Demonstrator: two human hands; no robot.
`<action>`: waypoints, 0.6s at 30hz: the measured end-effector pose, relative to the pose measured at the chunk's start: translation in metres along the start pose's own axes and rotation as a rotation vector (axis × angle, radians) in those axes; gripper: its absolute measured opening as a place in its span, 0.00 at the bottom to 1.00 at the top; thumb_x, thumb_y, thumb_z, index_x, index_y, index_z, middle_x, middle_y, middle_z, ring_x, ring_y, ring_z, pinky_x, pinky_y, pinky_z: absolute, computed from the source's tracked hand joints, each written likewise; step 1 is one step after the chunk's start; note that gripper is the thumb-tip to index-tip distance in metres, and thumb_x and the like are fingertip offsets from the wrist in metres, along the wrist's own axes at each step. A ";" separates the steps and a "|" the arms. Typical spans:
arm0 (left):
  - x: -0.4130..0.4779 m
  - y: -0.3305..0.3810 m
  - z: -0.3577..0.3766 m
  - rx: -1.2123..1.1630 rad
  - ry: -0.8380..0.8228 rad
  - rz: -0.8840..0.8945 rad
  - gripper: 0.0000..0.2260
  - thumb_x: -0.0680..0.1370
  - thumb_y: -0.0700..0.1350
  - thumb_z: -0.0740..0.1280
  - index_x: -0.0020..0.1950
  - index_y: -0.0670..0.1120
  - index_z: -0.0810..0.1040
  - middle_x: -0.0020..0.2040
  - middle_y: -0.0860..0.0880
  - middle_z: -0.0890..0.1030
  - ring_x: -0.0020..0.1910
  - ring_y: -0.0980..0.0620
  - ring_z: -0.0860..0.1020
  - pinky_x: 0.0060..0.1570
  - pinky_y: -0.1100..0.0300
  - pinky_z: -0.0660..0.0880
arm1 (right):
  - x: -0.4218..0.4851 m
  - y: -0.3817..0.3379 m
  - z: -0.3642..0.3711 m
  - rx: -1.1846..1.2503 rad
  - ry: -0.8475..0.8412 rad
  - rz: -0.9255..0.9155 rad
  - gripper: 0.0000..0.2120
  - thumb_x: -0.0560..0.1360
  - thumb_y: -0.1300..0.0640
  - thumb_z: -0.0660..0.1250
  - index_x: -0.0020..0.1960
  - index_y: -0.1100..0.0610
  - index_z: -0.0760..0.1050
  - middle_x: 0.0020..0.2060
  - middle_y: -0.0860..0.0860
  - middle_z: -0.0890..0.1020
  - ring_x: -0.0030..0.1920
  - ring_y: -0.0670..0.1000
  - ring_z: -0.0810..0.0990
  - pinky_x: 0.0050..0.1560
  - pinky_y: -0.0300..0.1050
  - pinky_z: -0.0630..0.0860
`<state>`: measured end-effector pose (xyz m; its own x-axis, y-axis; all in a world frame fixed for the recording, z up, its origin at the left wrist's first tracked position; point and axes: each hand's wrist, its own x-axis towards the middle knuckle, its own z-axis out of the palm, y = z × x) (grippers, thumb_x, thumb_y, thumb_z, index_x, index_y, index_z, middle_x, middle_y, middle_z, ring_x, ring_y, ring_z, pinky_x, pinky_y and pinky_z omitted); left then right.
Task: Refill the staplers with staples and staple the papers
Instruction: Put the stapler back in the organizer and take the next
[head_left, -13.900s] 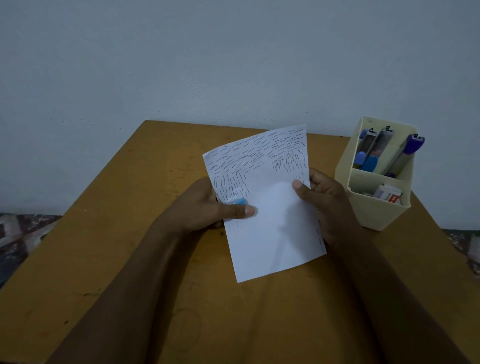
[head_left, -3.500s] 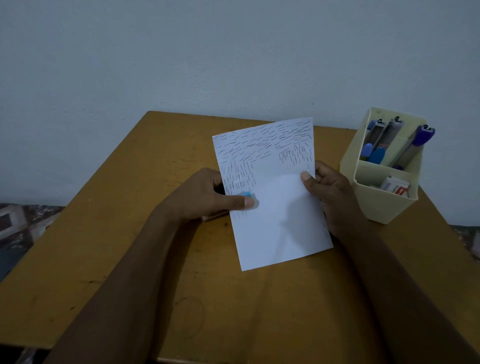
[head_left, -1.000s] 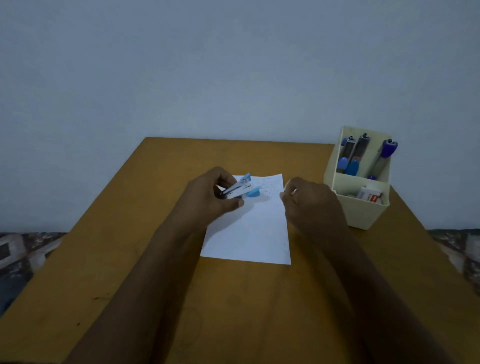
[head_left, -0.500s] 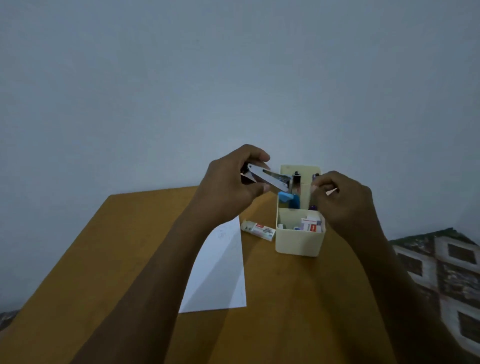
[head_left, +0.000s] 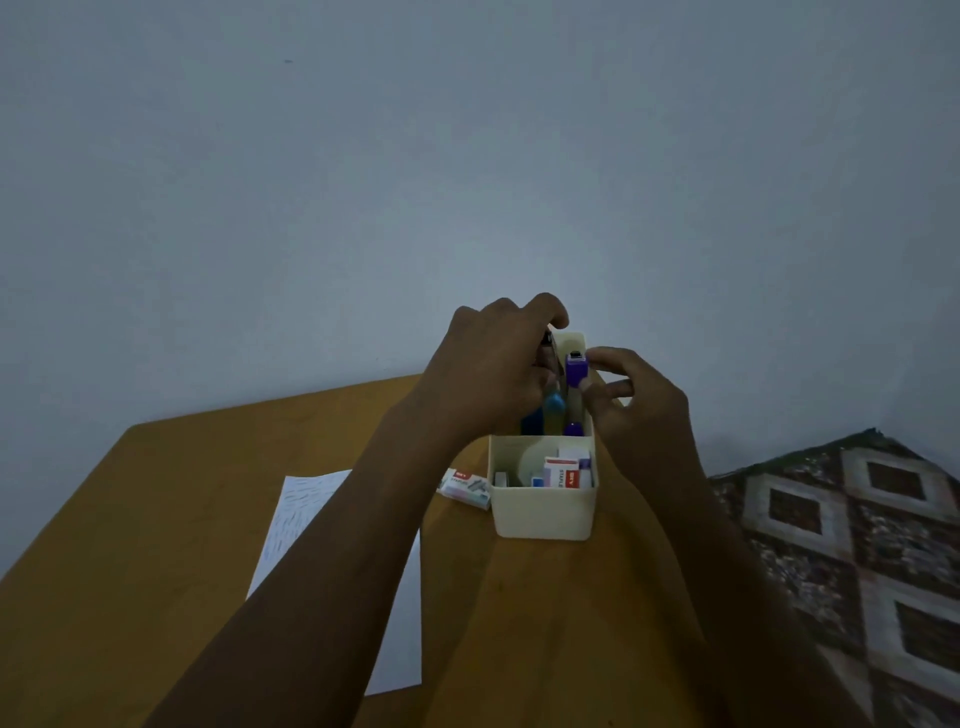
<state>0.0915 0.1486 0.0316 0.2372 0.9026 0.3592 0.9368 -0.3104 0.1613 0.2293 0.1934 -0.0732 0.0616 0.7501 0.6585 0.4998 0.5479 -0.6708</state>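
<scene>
Organizer (head_left: 543, 512) rear: blue stapler (head_left: 554, 410), purple stapler (head_left: 575, 370), upright.
Organizer front: staple boxes (head_left: 563, 472).
Left hand (head_left: 493, 364): curled round blue stapler, seemingly gripping.
Right hand (head_left: 639, 400): pinches purple stapler.
Table (head_left: 156, 519): paper (head_left: 301, 514) flat; loose staple box (head_left: 465, 487) beside organizer.

It's dim in here, with a cold blue-grey cast over everything. The wall (head_left: 467, 156) is palest around the middle of the frame and darkens toward the corners. The left hand (head_left: 493, 374), the right hand (head_left: 639, 405) and both forearms are murky, with little detail. The paper (head_left: 306, 519) at lower left is the brightest patch. The purple stapler (head_left: 575, 370) and blue stapler (head_left: 554, 410) keep some colour. The table (head_left: 156, 519) edges splay outward, stretched by the wide lens.
</scene>
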 end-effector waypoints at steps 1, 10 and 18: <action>0.002 -0.001 0.003 0.020 -0.017 -0.003 0.22 0.75 0.42 0.71 0.67 0.49 0.69 0.59 0.46 0.78 0.56 0.49 0.76 0.60 0.53 0.71 | -0.001 0.000 0.001 -0.006 0.012 -0.022 0.15 0.74 0.59 0.68 0.59 0.63 0.76 0.53 0.57 0.82 0.49 0.51 0.80 0.52 0.45 0.77; 0.017 -0.009 0.026 0.172 -0.114 0.041 0.23 0.76 0.46 0.66 0.71 0.48 0.66 0.63 0.46 0.76 0.62 0.46 0.73 0.61 0.47 0.68 | -0.005 -0.001 0.000 0.001 0.024 -0.038 0.15 0.73 0.61 0.70 0.58 0.63 0.75 0.52 0.57 0.82 0.49 0.55 0.81 0.48 0.27 0.69; 0.021 -0.008 0.042 0.111 -0.019 0.046 0.15 0.79 0.49 0.63 0.66 0.51 0.72 0.62 0.50 0.76 0.62 0.48 0.71 0.60 0.48 0.64 | -0.006 -0.002 0.001 -0.012 0.063 -0.066 0.15 0.72 0.59 0.70 0.55 0.65 0.77 0.47 0.58 0.84 0.43 0.56 0.83 0.48 0.45 0.78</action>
<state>0.1003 0.1828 -0.0005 0.2848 0.8940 0.3461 0.9473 -0.3178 0.0413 0.2274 0.1879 -0.0765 0.0824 0.6875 0.7215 0.5149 0.5905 -0.6215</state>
